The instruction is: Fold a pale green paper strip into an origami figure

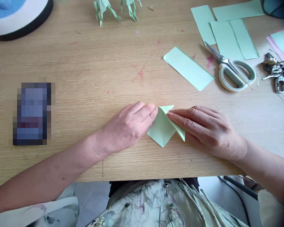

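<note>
Paper (162, 130) near front table edge (137, 177)

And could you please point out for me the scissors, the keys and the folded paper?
Scissors (223, 59): head view, on the metal pivot.
Keys (276, 70): head view, around the middle of the bunch.
Folded paper (162, 130): head view, on its broad lower panel.
</note>
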A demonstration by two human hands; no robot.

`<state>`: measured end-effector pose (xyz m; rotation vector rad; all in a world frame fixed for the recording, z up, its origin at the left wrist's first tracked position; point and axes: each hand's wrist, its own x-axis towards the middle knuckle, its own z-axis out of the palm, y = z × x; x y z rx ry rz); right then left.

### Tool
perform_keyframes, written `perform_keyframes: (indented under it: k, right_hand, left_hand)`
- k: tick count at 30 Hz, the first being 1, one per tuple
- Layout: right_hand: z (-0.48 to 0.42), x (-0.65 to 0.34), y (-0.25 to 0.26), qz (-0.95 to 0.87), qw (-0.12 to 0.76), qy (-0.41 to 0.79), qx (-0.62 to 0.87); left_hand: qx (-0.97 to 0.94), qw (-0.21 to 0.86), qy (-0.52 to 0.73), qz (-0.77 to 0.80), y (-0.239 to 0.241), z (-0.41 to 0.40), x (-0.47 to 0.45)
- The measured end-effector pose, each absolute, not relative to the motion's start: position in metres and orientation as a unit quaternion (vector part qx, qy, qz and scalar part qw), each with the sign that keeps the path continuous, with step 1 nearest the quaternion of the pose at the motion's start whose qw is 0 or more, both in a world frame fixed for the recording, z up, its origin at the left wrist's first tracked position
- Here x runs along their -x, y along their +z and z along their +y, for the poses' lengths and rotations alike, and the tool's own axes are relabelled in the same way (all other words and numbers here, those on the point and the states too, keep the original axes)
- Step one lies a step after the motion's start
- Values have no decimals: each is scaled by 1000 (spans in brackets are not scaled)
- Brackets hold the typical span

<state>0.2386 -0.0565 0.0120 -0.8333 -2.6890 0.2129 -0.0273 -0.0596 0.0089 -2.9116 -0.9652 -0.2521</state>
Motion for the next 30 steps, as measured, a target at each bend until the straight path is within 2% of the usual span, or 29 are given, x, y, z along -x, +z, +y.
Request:
perform_keyframes:
  k: [5, 14, 19, 25, 30]
  right_hand:
    - [-59, -239, 11, -955, 131, 40, 262]
    - [-63, -243, 14, -954, 105, 89, 267]
    - [-60, -247, 12, -955, 91, 100, 265]
    - [-58, -250, 10, -971, 93, 34, 219]
    - [-58, -249, 10, -973, 87, 0, 214]
  left_hand:
    - [942, 27, -93, -321, 9, -57, 26]
    - [932, -71, -103, -341, 9, -59, 23]
    - [936, -44, -124, -327, 5, -60, 24]
    - [939, 26, -163, -300, 4, -64, 24]
    - [943, 27, -194, -269, 8, -73, 26]
